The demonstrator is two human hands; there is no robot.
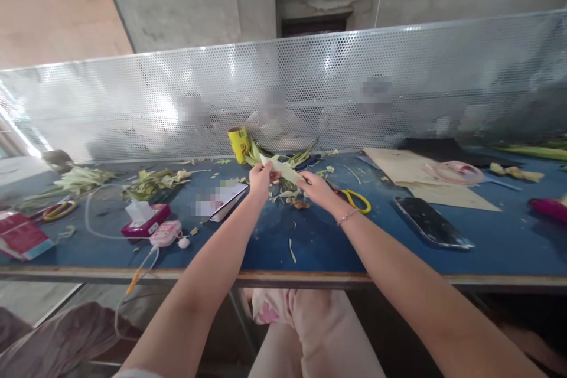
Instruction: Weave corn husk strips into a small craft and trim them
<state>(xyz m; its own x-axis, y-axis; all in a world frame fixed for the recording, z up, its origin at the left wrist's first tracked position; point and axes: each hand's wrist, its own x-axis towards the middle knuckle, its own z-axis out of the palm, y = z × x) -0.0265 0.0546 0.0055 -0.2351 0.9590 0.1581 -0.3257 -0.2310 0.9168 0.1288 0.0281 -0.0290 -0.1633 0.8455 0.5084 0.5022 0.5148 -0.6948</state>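
Observation:
Between my two hands stretches a pale, cream-green leaf strip (287, 172), flat and husk-like. My left hand (261, 180) pinches its left end between thumb and fingers. At the lower right end, my right hand (318, 189) grips it with closed fingers. Behind the strip lies a bunch of long green leaves (303, 157), partly hidden by it. Small leaf scraps (289, 195) litter the table under my hands. Yellow-handled scissors (357, 201) rest just right of my right hand, partly covered by it.
On the blue table (274, 254) stand a yellow roll (238, 144) and a propped phone (228, 199). Left are leaf piles (153, 183), a tissue box (146, 220) and a pink cabled case (166, 233). Right are a dark phone (432, 222) and cardboard (403, 166). A perforated metal screen (283, 65) runs behind.

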